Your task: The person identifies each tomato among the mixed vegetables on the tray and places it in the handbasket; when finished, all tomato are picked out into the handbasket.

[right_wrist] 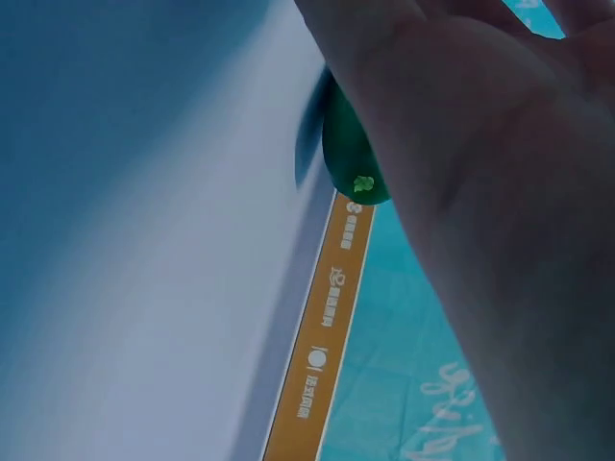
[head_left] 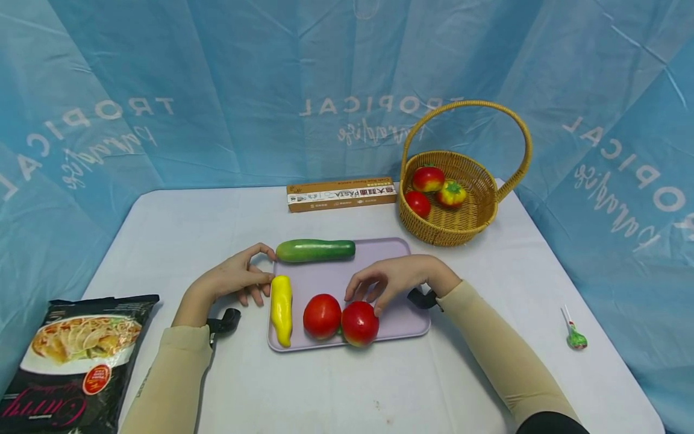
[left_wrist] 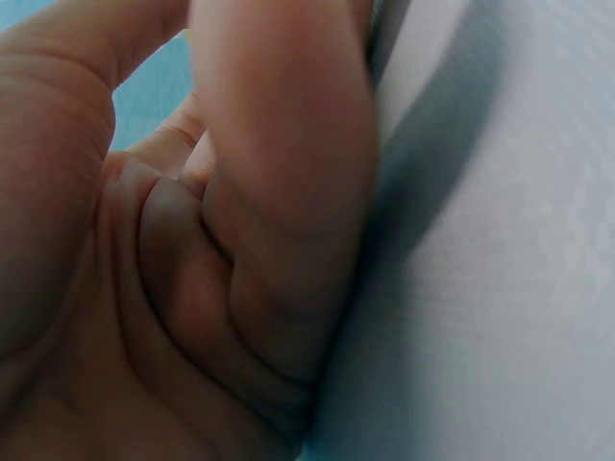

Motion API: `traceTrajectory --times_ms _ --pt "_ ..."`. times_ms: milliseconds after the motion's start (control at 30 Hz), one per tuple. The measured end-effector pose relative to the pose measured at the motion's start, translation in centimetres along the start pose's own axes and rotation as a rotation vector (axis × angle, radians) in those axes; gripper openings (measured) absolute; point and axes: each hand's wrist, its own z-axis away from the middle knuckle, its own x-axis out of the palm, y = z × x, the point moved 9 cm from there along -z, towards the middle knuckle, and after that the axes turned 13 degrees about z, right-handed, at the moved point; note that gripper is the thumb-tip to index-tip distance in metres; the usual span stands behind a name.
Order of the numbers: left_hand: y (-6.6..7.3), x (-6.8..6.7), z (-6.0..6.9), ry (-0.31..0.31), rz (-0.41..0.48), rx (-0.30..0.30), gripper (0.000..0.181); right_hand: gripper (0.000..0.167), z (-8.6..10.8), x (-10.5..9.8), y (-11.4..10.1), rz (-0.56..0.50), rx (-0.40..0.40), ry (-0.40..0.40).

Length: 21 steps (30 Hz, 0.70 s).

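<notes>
A lilac tray (head_left: 320,277) lies on the white table. At its left edge my left hand (head_left: 235,277) rests with index fingertip and thumb near the rim, beside the cucumber (head_left: 315,251) and the yellow pepper (head_left: 281,310). My right hand (head_left: 398,277) reaches over the tray, its thumb and fingers bent at the upper side of a red tomato (head_left: 360,325) by the front rim. Another red tomato (head_left: 322,316) sits just left of it. In the right wrist view, the palm hides the fingertips, and the cucumber's green end (right_wrist: 354,154) shows past the hand.
Behind the tray lies a brown pasta box (head_left: 341,194). At the back right stands a wicker basket (head_left: 477,208) with a tall handle, holding red and yellow-red produce. A black noodle packet (head_left: 81,361) is at the left, a green lollipop (head_left: 576,337) at the right.
</notes>
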Motion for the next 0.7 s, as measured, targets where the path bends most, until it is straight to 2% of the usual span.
traceTrajectory --times_ms 400,700 --pt "0.12 0.02 0.05 0.000 -0.003 0.001 0.052 0.051 -0.22 0.44 -0.06 -0.032 -0.002 -0.034" --pt "0.25 0.19 0.06 0.000 -0.004 -0.002 0.051 0.050 -0.45 0.70 0.35 -0.013 0.005 -0.039"
